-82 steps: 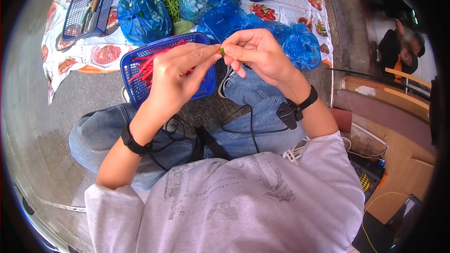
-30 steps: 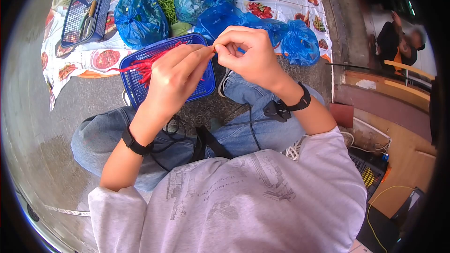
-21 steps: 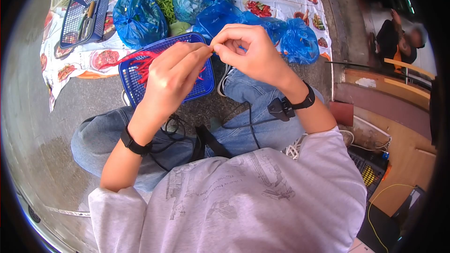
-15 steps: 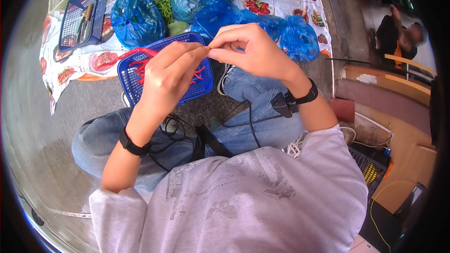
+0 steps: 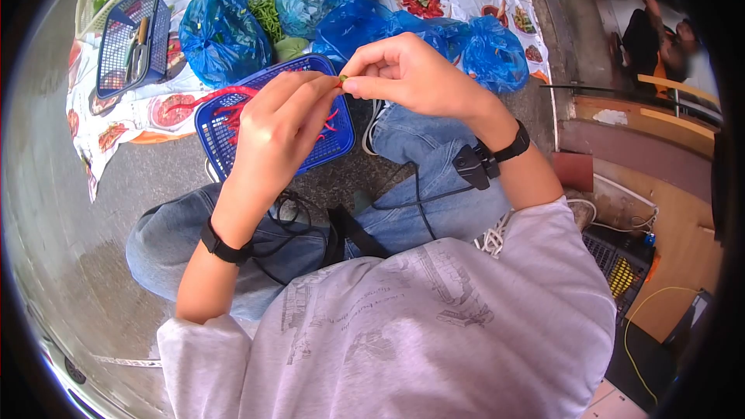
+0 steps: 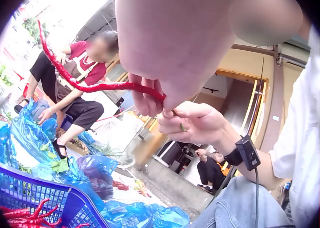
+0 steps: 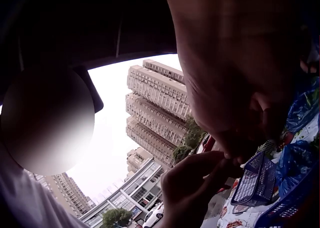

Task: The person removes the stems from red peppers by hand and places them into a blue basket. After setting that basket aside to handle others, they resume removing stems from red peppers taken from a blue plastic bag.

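Item: long, curved red chilli [image 6: 100, 86], upper left of centre in the head view, its free end reaching leftward over the blue mesh plastic basket [image 5: 346, 109]. Your left hand [image 5: 279, 120]: fingers closed in a pinch on the chilli near its stem end. Your right hand [image 5: 419, 77]: thumb and forefinger pinching the small green stem [image 6: 183, 127]. Present state: stem exposed at the meeting fingertips; whether it is detached, cannot tell
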A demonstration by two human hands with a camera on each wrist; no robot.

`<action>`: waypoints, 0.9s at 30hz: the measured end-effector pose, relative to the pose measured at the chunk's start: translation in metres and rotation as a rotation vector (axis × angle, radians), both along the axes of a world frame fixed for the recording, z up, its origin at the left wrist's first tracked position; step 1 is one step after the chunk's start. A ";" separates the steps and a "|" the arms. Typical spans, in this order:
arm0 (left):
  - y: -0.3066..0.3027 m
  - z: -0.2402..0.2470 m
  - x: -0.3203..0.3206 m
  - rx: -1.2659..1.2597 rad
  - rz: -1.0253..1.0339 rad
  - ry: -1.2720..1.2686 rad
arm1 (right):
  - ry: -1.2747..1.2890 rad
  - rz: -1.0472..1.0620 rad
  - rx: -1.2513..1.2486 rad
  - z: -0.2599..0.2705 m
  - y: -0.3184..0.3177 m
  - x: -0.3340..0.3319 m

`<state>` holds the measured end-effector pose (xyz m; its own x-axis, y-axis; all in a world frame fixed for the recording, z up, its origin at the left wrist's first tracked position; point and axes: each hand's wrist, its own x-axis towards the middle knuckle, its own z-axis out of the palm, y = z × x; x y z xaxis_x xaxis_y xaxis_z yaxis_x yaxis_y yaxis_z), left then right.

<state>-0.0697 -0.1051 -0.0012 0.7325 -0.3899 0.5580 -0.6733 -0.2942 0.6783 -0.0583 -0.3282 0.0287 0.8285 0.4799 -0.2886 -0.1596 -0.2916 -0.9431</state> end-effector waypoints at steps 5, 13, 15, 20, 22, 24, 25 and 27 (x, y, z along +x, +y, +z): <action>-0.001 -0.002 -0.002 0.032 0.001 0.053 | -0.023 -0.011 0.000 -0.006 0.000 0.000; -0.001 -0.005 -0.001 -0.050 0.001 0.076 | -0.264 0.002 -0.228 0.000 0.005 -0.001; -0.001 -0.006 -0.002 -0.051 0.007 0.080 | -0.320 -0.016 -0.221 0.000 0.007 -0.001; 0.000 -0.007 -0.003 -0.045 0.026 0.082 | -0.372 -0.005 -0.223 0.004 0.011 -0.003; -0.001 -0.008 -0.003 -0.052 0.032 0.096 | -0.411 -0.005 -0.250 0.003 0.012 -0.004; -0.001 -0.008 -0.004 -0.062 0.031 0.121 | -0.489 -0.020 -0.246 0.002 0.014 -0.005; -0.001 -0.008 -0.004 -0.073 0.030 0.146 | -0.489 -0.023 -0.245 0.001 0.014 -0.005; -0.002 -0.010 -0.003 -0.076 0.032 0.142 | -0.585 -0.021 -0.265 -0.001 0.015 -0.005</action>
